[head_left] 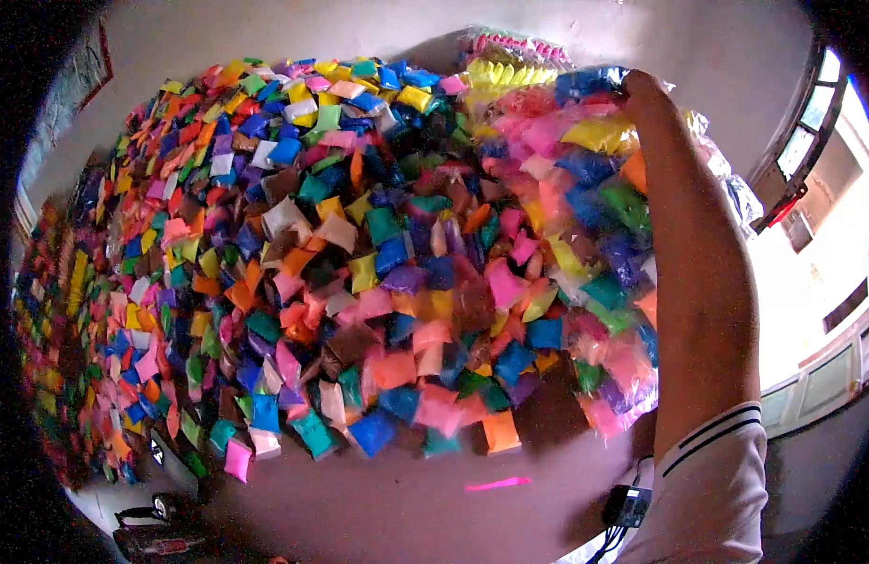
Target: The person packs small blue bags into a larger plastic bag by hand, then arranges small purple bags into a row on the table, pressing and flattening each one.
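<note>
My right hand point(641, 92) reaches far forward with its fingers closed on the far end of a large clear plastic bag point(599, 226) stuffed with small coloured powder packets. The bag lies along the right side of a wide heap of loose packets point(340, 254) in blue, pink, orange, yellow, green and brown, spread over the floor. My forearm runs over the bag's right edge, in a white sleeve with dark stripes. My left hand is out of view.
Another clear bag of yellow and pink packets point(509, 58) lies beyond the heap. A loose pink strip point(496, 484) and a black device with a cable point(627, 506) sit on the brown floor near me. A bright window and door frame point(810, 122) stand to the right.
</note>
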{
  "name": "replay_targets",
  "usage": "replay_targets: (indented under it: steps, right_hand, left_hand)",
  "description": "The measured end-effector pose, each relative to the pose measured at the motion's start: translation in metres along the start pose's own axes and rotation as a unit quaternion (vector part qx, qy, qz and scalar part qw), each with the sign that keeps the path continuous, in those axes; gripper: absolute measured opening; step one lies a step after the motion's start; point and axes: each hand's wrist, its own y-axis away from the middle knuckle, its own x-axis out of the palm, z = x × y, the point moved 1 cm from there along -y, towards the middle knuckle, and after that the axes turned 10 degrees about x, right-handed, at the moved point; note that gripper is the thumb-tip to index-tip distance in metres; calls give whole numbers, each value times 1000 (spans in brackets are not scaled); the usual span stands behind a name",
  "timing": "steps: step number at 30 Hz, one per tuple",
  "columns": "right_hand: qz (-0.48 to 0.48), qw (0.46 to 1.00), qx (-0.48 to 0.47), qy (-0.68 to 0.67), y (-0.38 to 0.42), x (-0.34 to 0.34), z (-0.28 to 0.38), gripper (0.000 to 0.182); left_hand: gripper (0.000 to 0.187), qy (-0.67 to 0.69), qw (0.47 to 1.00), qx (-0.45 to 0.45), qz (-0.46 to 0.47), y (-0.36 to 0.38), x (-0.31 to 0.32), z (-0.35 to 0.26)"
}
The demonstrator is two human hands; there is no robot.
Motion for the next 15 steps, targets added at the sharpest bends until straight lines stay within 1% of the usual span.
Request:
replay_targets:
  steps: [4,6,7,8,9,10,12,13,14,15]
  right_hand:
    - [35,997,15,61,-15,12,0,27]
    - [50,990,3,129,-26,20,3,29]
    - [50,990,2,128,-12,13,13,29]
    - [-18,995,99,-15,6,8,22,28]
    - [-85,965,194,-157,29,0,31,30]
    - [-83,965,193,-156,46,-9,39,30]
    - [-184,974,128,5,69,-26,49,33]
    - [-192,976,98,11,71,-29,48,35]
    - [-190,977,97,12,72,-32,48,35]
    - [-92,992,91,11,70,-35,48,36]
  left_hand:
    - [15,6,1000,-4,4,-1,5,5]
    - [17,-68,996,24,-45,10,13,11]
    - [17,-69,996,23,-45,1,7,6]
    - [18,-34,999,18,-31,-8,-1,1]
    - [20,1,1000,13,-16,-13,-7,-3]
    - [20,1,1000,12,-14,-11,-8,-4]
    - [23,-6,1000,-17,8,-7,-7,-6]
    - [23,-6,1000,-17,9,-3,-4,0]
    - [23,2,1000,3,8,3,1,11]
    - [24,11,1000,23,5,0,1,12]
